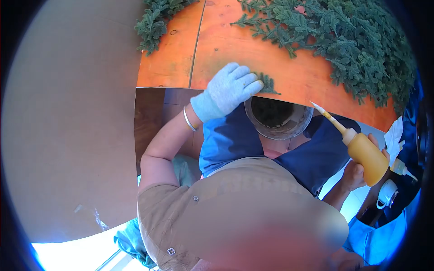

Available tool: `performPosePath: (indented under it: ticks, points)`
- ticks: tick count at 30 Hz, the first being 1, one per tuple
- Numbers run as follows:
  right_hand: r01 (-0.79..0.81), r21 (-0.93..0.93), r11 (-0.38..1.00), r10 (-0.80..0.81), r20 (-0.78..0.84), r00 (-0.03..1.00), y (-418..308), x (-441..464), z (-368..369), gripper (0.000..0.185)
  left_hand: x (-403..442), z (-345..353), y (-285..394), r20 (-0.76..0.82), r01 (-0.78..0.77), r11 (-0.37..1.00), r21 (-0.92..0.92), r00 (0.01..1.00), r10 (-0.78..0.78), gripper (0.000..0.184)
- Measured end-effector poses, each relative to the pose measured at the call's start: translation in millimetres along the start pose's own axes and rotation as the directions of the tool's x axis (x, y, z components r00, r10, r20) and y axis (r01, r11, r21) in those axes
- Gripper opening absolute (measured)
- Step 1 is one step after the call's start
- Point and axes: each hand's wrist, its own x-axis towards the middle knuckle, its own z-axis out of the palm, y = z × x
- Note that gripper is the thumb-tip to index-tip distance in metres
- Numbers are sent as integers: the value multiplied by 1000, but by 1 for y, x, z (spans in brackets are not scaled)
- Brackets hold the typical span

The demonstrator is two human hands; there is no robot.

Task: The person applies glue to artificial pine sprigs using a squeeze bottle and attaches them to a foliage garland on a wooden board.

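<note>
Head view, left hand curled at sprig, grip unclear, right hand gripping yellow bottle

The light is bright, and the orange wooden table glows with strong colour. At the bottom left, the glare is so white that it washes things out. Light hits the blue trousers, with dark shadows on them too. The inside of the round tub is dark. A big smooth smear hides part of the brown shirt. The yellow bottle looks fairly clear. Straight edges bend, and the corners are black.
</note>
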Motion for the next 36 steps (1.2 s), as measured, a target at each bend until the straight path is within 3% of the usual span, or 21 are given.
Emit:
performPosePath:
  ticks: [4, 6, 8, 11, 14, 17, 26, 36]
  points:
    - [23, -85, 996, -16, 76, 997, 6, 3, 8, 85, -12, 17, 17, -110, 171, 983, -68, 978, -178, 48]
    - [21, -69, 997, -15, 91, 996, 5, 8, 17, 86, -13, 15, 36, -46, 306, 952, -19, 951, -307, 54]
    - [-5, 12, 1000, 5, 66, 998, -6, 13, 38, 88, -19, 25, 51, -33, 402, 915, 35, 916, -401, 61]
    - [10, 130, 991, -31, 157, 987, -14, 27, 56, 89, -17, 22, 54, 1, 476, 879, -35, 879, -476, 60]
    - [-18, 241, 970, -32, 201, 979, -24, 36, 76, 90, -22, 27, 56, -41, 476, 878, -54, 877, -478, 59]
    - [-74, 468, 881, -91, 321, 943, -10, 39, 82, 87, -27, 30, 57, -92, 499, 865, -57, 860, -502, 58]
    - [-82, 454, 887, -115, 390, 914, -13, 44, 106, 87, -28, 30, 50, -46, 474, 880, -21, 879, -474, 58]
    - [-62, 373, 926, -115, 432, 894, -19, 51, 85, 87, -28, 36, 47, -172, 461, 887, -10, 874, -455, 49]
